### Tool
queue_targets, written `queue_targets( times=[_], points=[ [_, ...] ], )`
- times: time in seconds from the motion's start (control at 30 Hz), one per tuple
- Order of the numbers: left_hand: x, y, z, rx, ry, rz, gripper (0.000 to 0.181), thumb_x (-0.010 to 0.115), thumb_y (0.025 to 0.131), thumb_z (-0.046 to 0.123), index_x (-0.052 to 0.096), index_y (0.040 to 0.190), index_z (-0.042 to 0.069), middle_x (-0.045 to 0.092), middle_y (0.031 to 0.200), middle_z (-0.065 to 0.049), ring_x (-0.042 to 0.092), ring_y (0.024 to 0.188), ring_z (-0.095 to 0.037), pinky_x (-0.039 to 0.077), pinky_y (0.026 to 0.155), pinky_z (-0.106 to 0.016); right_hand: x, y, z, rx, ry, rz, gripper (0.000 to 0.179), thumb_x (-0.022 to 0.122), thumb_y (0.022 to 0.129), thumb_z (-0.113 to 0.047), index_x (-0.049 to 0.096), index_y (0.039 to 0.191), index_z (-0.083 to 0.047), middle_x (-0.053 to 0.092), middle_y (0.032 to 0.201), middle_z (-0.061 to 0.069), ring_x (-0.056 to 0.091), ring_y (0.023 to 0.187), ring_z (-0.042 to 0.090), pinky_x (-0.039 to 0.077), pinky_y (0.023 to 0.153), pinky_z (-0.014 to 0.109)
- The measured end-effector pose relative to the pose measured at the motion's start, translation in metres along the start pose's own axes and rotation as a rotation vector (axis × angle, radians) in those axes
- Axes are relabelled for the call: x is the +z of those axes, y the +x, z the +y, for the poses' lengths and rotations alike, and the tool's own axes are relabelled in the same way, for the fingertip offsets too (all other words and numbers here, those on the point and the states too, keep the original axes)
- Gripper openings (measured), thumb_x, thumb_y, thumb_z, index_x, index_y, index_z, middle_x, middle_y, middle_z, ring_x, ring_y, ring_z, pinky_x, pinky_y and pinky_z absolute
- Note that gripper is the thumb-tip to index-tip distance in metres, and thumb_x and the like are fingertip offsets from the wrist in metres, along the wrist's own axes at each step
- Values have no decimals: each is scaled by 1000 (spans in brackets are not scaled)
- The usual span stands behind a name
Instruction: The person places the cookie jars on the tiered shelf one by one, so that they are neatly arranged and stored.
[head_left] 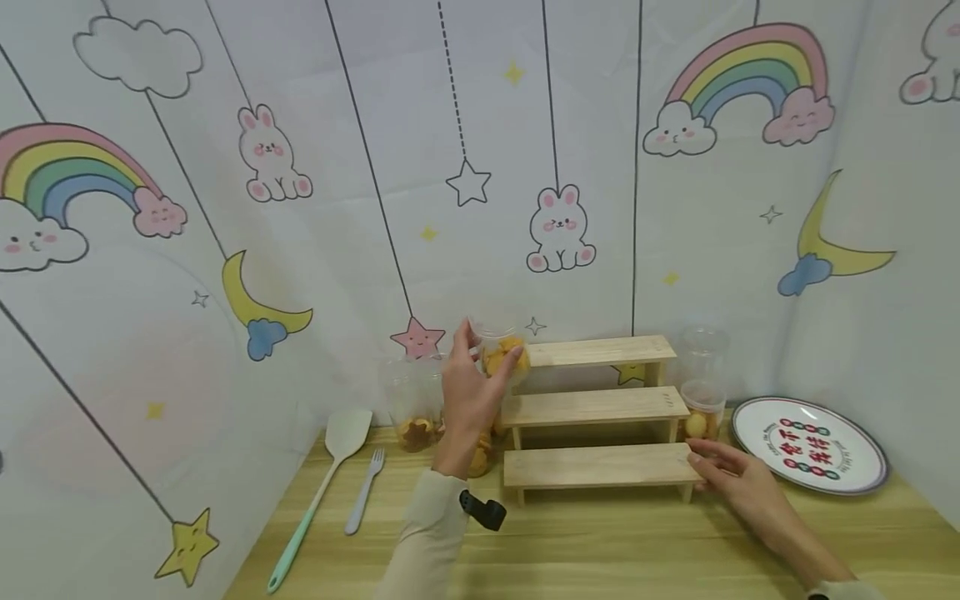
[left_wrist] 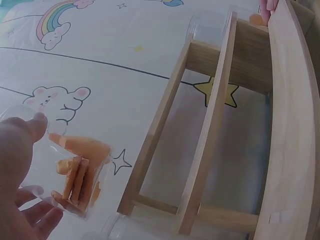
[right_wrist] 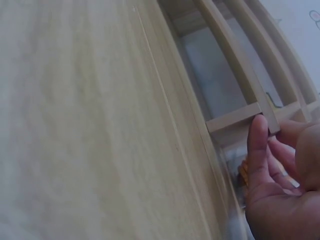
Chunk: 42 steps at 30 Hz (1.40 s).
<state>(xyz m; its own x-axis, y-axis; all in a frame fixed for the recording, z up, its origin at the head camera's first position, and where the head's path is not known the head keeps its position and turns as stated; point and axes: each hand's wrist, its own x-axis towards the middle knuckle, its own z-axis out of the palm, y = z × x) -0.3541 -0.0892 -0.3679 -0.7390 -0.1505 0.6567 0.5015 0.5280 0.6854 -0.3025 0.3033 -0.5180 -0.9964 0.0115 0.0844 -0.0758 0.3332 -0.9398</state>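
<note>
In the head view a clear jar [head_left: 504, 354] with orange-yellow snack pieces is held up by my left hand [head_left: 472, 396], level with the left end of the top step. The left wrist view has thumb and fingers around the jar [left_wrist: 75, 175], the snack pieces showing through its side. A three-step wooden shelf [head_left: 600, 465] stands on the table. At the right end of its lowest step, my right hand [head_left: 742, 487] pinches the board's corner, thumb on one side and fingers on the other in the right wrist view.
Left of the shelf are clear jars [head_left: 412, 408] of cookies, partly behind my left arm. Another cookie jar [head_left: 702, 408] stands at its right, a clear container [head_left: 701, 350] above it. A printed plate [head_left: 750, 427] leans far right. A spatula [head_left: 337, 462] and fork [head_left: 365, 492] lie left.
</note>
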Motion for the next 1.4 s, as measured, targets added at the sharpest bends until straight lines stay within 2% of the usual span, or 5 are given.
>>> queue_targets(
  times=[0.23, 0.67, 0.9, 1.03, 1.4],
  points=[
    [34, 12, 4, 1, -11, -25, 90, 87, 94, 40, 43, 160, -2, 68, 141, -24, 69, 132, -37, 58, 110, -50, 1, 0, -3, 6, 27, 11, 63, 70, 108, -37, 53, 157, 0, 81, 110, 1, 79, 88, 18, 58, 84, 20],
    [89, 18, 7, -76, -188, -61, 84, 87, 94, 39, 49, 159, 0, 63, 152, -24, 67, 136, -38, 58, 110, -51, 4, 1, -2, 18, 51, 23, 63, 72, 106, -38, 56, 155, -2, 81, 112, 5, 79, 88, 19, 59, 84, 21],
    [114, 12, 9, -12, 18, -191, 102, 89, 91, 38, 32, 172, 13, 75, 119, -16, 76, 112, -32, 64, 97, -46, 3, -1, -3, 14, 47, 37, 62, 72, 106, -37, 57, 154, -1, 81, 109, 4, 79, 85, 18, 58, 83, 20],
    [132, 10, 9, 41, 120, -252, 104, 87, 92, 47, 31, 171, 8, 75, 132, -14, 74, 120, -31, 62, 100, -48, 2, -1, -2, 30, 55, 44, 62, 73, 106, -36, 57, 154, -1, 81, 108, 2, 79, 86, 18, 59, 84, 21],
    [157, 3, 40, -33, 147, -334, 89, 83, 97, 43, 39, 166, 9, 69, 148, -10, 69, 132, -29, 58, 110, -46, 4, 1, -1, 25, 100, 36, 61, 73, 106, -34, 57, 154, -1, 80, 107, 2, 79, 86, 20, 64, 84, 26]
  ],
)
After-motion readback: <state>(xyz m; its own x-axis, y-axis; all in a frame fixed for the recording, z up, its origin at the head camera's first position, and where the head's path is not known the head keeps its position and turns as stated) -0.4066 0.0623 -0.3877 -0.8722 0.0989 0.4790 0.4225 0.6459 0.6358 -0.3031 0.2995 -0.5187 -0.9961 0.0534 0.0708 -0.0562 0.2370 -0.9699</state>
